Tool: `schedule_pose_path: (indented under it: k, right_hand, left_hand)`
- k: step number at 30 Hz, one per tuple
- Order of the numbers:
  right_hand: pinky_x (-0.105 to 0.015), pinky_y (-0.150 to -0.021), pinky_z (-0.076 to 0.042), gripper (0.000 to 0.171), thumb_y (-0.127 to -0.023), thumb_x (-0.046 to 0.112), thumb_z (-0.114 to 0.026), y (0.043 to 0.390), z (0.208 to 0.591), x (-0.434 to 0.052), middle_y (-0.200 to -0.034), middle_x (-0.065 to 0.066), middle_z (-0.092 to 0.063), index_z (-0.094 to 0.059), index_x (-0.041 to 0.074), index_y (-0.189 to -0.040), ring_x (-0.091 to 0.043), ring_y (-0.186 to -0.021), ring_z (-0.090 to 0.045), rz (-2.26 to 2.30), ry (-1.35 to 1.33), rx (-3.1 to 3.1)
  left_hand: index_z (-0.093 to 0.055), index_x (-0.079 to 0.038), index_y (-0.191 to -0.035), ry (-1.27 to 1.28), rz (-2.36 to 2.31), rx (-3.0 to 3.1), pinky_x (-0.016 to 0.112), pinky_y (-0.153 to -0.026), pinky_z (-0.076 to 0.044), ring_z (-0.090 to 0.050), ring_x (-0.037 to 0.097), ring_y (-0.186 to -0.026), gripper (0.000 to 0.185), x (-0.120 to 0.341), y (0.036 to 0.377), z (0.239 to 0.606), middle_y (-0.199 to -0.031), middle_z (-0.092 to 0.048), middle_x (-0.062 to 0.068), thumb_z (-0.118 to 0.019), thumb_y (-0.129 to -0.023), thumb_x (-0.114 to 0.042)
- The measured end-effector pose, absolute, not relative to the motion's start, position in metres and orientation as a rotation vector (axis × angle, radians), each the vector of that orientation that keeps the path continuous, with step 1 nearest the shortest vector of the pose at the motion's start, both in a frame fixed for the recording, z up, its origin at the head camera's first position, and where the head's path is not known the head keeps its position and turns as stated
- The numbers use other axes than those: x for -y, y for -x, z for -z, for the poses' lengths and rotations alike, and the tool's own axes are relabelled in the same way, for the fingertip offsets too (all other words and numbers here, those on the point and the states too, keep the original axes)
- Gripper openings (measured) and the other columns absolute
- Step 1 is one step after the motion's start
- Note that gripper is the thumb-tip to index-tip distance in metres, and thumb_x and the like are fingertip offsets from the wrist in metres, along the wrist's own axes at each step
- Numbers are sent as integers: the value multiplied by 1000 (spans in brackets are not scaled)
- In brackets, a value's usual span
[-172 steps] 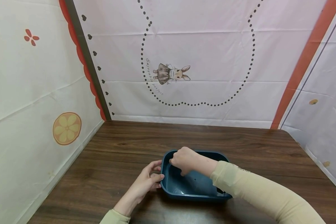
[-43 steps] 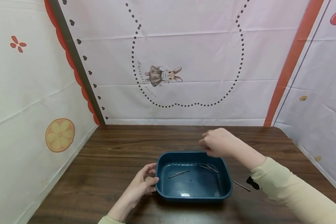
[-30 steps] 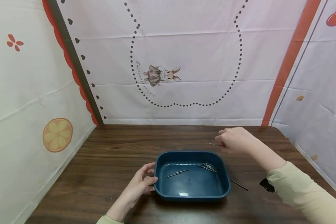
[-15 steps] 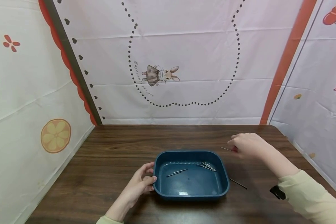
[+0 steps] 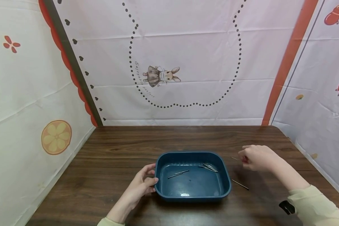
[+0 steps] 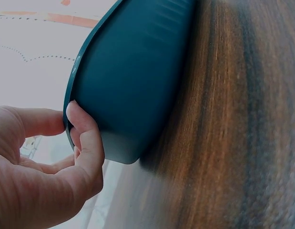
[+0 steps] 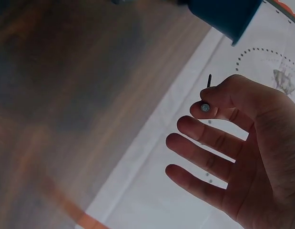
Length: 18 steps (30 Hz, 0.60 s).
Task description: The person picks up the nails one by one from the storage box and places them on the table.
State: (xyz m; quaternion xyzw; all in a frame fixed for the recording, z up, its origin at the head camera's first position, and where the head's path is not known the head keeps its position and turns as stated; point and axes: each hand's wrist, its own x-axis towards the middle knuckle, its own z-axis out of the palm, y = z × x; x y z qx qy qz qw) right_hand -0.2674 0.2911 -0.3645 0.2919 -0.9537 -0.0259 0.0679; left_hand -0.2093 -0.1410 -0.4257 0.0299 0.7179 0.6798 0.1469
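The tray [image 5: 192, 194] is gripped at its left rim by the left hand [image 5: 142, 185], thumb over the edge, with several pins [image 5: 209, 168] lying inside it. Right of the tray, one pin [image 7: 206, 95] is pinched between thumb and forefinger of the right hand [image 5: 257, 157], the other fingers spread. That hand has been carried from above the tray's far rim out to its right and lowered toward the table [image 5: 115, 150], near a pin [image 5: 240, 184] already lying there; a transfer out of the tray is judged under way.

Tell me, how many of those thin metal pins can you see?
About 6: one pinched in the right hand, one on the table, one or two mid-tray, a cluster hard to count.
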Motion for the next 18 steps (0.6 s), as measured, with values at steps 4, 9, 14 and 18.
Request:
schedule_pose_path:
  k: [4,9,14,18]
  right_hand:
    - [-24,-50,-35,30,-77,21,-78,264,375,-295,-68,13,-47,-51,29,-66,-23,-84,-71,68,-885,2900]
    - [-25,-51,-36,31,-75,20,-79,261,387,-296,-80,6,-61,-51,29,-65,-24,-85,-70,79,-895,2914]
    - [-31,-59,-37,38,-71,20,-80,255,397,-294,-74,11,-53,-45,30,-60,-12,-80,-61,107,-928,2855]
    - [-33,-62,-33,39,-68,19,-80,251,402,-294,-68,14,-37,-43,30,-59,-5,-68,-42,116,-949,2794]
  left_hand:
    - [-34,-2,-149,-83,-1957,-2066,25,-69,-53,-60,16,-86,59,141,210,426,-128,-42,21,-57,-94,-6]
    - [-35,-3,-148,-76,-1953,-2073,25,-69,-54,-59,16,-86,59,141,210,426,-128,-42,21,-57,-94,-6]
    - [-35,-3,-148,-78,-1955,-2072,25,-69,-53,-59,15,-86,59,140,210,427,-129,-43,21,-58,-94,-7]
    - [-35,-3,-148,-78,-1957,-2076,25,-69,-54,-59,16,-86,59,140,210,428,-128,-43,20,-58,-94,-7]
